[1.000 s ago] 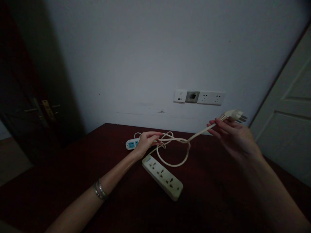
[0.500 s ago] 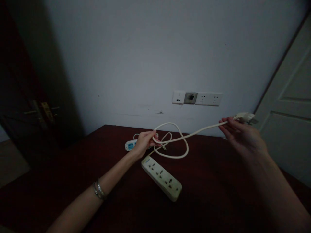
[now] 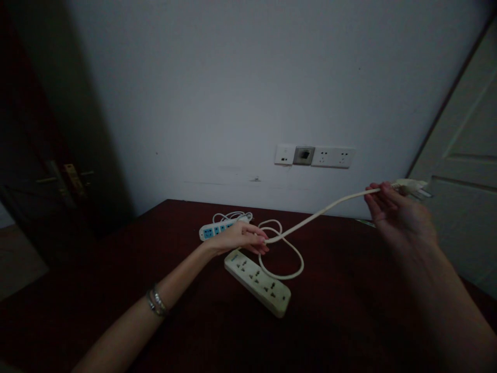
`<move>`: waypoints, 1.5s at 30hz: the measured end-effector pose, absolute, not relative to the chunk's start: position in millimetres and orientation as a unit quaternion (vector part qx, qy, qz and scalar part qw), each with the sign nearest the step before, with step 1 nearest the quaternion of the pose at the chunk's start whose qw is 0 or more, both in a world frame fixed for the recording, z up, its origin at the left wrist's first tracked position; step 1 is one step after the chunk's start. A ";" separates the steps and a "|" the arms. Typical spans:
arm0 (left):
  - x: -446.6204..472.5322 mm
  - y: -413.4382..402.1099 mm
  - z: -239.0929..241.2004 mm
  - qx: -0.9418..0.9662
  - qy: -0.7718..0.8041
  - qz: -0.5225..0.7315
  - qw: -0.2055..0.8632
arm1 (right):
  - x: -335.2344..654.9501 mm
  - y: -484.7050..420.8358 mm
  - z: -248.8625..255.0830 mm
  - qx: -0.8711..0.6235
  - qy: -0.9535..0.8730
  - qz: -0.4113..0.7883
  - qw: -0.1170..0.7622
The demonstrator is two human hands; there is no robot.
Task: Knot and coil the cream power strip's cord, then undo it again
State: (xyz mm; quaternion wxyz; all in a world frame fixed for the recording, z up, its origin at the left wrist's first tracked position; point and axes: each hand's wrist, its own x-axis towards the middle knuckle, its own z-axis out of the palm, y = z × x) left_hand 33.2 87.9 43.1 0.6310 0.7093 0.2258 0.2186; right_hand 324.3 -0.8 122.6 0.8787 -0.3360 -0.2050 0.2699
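A cream power strip (image 3: pixel 258 281) lies on the dark red table (image 3: pixel 217 331). Its cream cord (image 3: pixel 318 212) runs from a loop on the table up to the right. My left hand (image 3: pixel 240 238) pinches the cord just above the strip's far end. Raised at the right, my right hand (image 3: pixel 399 217) is closed on the cord just behind the plug (image 3: pixel 413 187), whose prongs point right. The cord hangs nearly taut between the two hands.
A second power strip (image 3: pixel 217 229), white with blue sockets and its own coiled cord, lies behind my left hand. Wall sockets (image 3: pixel 314 156) sit on the white wall above the table. A white door (image 3: pixel 462 171) stands at the right, a dark door (image 3: pixel 46 155) at the left.
My right hand has carried the plug further right, and the cord's tangle has opened into a single loop on the table. My left hand has slid along the cord toward the strip.
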 end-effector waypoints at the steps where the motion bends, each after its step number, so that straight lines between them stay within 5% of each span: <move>1: 32.4 88.2 42.5 0.742 0.227 0.217 0.592 | 326.2 -1.8 123.2 -0.335 -0.205 0.266 0.880; 9: 31.6 105.4 28.0 0.806 0.274 0.230 0.471 | 329.5 -6.6 127.3 -0.340 -0.197 0.271 0.879; 13: 34.1 117.5 10.9 0.848 0.333 0.248 0.329 | 326.6 -6.3 127.6 -0.328 -0.207 0.274 0.880; 24: 43.7 97.6 -9.4 0.935 0.328 0.118 0.060 | 323.3 -0.9 121.9 -0.337 -0.221 0.265 0.876; 32: 55.7 45.0 7.6 0.944 0.312 -0.036 0.099 | 319.5 2.8 117.3 -0.333 -0.256 0.276 0.864; 45: 32.1 31.6 -13.7 0.911 0.410 0.036 0.025 | 301.6 0.1 115.8 -0.329 -0.347 0.273 0.835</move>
